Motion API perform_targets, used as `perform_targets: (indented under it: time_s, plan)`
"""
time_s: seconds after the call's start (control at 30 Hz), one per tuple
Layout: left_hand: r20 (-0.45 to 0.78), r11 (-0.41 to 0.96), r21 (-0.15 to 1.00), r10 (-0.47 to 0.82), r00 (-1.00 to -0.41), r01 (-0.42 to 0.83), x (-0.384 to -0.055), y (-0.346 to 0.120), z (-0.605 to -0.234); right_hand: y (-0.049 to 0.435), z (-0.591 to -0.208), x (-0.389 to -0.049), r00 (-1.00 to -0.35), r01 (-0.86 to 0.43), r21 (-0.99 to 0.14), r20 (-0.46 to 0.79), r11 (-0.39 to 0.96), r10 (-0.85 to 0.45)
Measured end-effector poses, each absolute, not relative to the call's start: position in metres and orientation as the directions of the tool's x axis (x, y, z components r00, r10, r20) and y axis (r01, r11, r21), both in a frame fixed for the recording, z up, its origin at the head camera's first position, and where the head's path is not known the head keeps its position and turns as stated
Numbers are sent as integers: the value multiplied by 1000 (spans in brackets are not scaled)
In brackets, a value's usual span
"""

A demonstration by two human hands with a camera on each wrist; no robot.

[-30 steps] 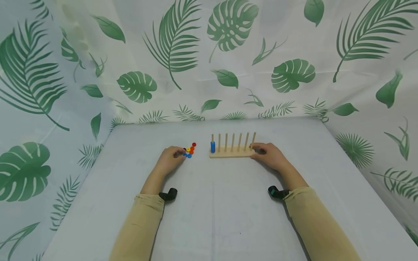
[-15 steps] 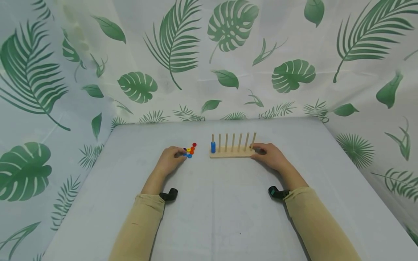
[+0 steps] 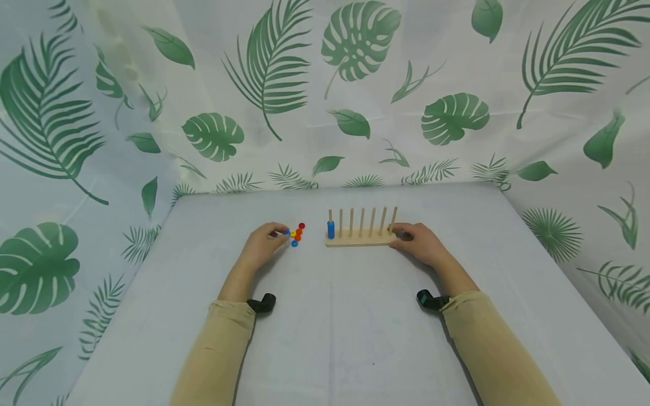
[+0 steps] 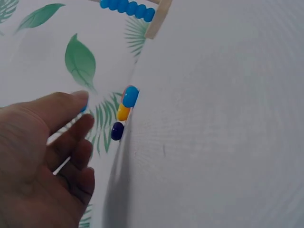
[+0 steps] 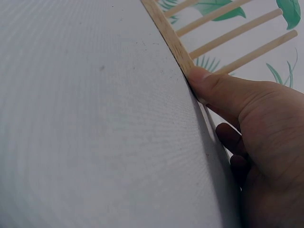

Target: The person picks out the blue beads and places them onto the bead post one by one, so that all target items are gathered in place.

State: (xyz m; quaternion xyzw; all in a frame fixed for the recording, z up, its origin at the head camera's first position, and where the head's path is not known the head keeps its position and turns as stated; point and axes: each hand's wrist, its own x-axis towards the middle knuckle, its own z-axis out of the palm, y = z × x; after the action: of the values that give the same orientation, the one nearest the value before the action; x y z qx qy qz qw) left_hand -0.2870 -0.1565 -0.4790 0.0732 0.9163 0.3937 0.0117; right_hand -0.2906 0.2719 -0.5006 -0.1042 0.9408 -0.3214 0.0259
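My left hand (image 3: pixel 264 243) pinches a small blue bead (image 4: pixel 84 109) between thumb and forefinger; the fingers cover most of it. Just right of that hand lies a group of loose beads: a red bead (image 3: pixel 302 225), orange beads (image 3: pixel 298 237), a yellow bead (image 4: pixel 123 112), a dark blue bead (image 4: pixel 117 131) and a blue bead (image 3: pixel 294 243). My right hand (image 3: pixel 418 242) grips the right end of a wooden peg rack (image 3: pixel 358 241), its thumb on the front edge of the base. Blue beads (image 3: pixel 331 229) are stacked on the leftmost peg; the other pegs are bare.
A white cloth covers the table (image 3: pixel 330 327). Behind and beside it hang white curtains (image 3: pixel 376 129) printed with green leaves. Black wrist cameras (image 3: pixel 262 303) sit on both forearms.
My left hand has lifted slightly and carries a blue bead up from the front of the group. The right hand and the peg rack stay in place.
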Motion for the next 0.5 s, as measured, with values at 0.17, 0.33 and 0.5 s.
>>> perform_targets:
  time_s: [0.17,0.33,0.5]
  plan:
    - [50,688,708,176,-983,159,-288,-151,-468,273,-503,-292,-977,-181,-608,18,773,-214]
    - [63,698,693,193,-979,182,-292,-144,-458,273,-503,-291,-977,-180,-604,14,776,-215]
    - [61,693,696,203,-977,187,-295,-136,-445,272,-501,-291,-975,-189,-600,21,777,-221]
